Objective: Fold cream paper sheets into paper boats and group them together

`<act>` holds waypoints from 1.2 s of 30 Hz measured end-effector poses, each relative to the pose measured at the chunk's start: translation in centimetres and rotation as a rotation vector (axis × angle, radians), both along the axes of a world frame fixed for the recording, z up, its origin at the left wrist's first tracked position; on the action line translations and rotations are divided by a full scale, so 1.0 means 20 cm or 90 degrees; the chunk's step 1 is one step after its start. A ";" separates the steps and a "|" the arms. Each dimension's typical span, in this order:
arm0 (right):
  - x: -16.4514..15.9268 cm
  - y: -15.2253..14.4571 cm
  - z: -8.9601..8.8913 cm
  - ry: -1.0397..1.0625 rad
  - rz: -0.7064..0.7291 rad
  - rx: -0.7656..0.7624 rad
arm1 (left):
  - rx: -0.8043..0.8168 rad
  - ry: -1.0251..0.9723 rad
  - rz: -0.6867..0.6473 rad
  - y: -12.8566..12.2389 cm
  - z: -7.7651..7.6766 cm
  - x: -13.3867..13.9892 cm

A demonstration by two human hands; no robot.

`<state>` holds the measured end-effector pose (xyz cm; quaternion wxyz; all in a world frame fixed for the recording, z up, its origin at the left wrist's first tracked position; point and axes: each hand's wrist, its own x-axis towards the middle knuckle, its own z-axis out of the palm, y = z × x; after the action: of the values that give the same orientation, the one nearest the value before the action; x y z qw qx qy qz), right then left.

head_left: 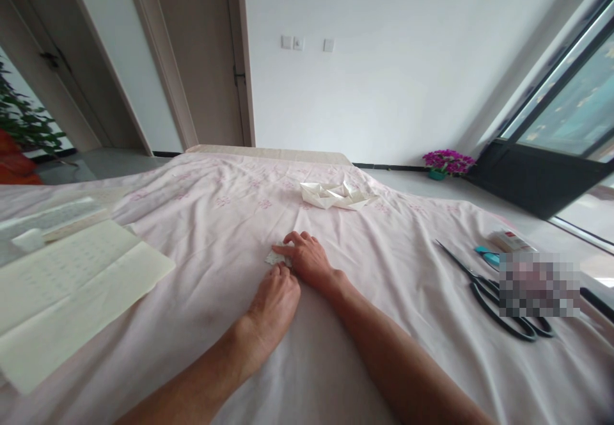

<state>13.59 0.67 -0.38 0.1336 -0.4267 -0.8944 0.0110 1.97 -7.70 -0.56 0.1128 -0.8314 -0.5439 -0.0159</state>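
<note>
A small piece of folded paper (274, 258), whitish with faint marks, lies on the pink cloth in front of me, mostly covered by my fingers. My left hand (279, 297) is closed at its near edge, fingertips curled onto it. From the right, my right hand (309, 260) reaches over the paper, its fingers bent and pressing it down, one stretched across its far side. The two hands nearly touch. Beyond them stand folded white paper boats (336, 196), close together on the cloth.
Large sheets of paper (86, 284) lie at the left, beside a plastic-wrapped pack (57, 217). Black-handled scissors (480, 284) rest at the right, near a small box (511, 242), a blue item (488, 257) and a blurred patch. The cloth (384, 271) is wrinkled.
</note>
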 end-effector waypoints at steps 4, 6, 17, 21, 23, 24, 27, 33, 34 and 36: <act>0.00 0.01 -0.02 0.024 -0.016 -0.011 | -0.050 -0.079 0.012 0.04 0.10 -0.04; 0.00 0.01 -0.03 0.035 -0.033 -0.006 | -0.027 -0.144 0.038 0.07 0.11 -0.08; 0.04 0.03 -0.07 0.021 -0.047 0.021 | -0.026 -0.320 0.091 0.18 0.01 -0.14; 0.04 0.04 -0.08 0.013 -0.056 -0.004 | -0.039 -0.325 0.095 0.19 0.00 -0.17; 0.04 0.04 -0.09 0.010 -0.060 -0.020 | -0.022 -0.313 0.124 0.20 -0.02 -0.18; 0.04 0.04 -0.09 0.008 -0.062 -0.027 | -0.009 -0.301 0.139 0.20 -0.03 -0.18; 0.05 0.04 -0.10 0.003 -0.070 -0.053 | 0.000 -0.254 0.148 0.23 -0.07 -0.20; 0.07 0.03 -0.07 0.021 -0.066 -0.113 | -0.074 -0.197 0.147 0.28 -0.11 -0.23; 0.08 0.02 -0.06 0.027 -0.066 -0.122 | -0.077 -0.203 0.152 0.29 -0.12 -0.23; 0.09 0.02 -0.05 0.046 -0.068 -0.136 | -0.068 -0.224 0.170 0.30 -0.12 -0.24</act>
<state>15.40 1.09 -1.45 0.1203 -0.4850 -0.8586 0.1144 -2.81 -1.69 -2.88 -0.0270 -0.7411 -0.6606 -0.1167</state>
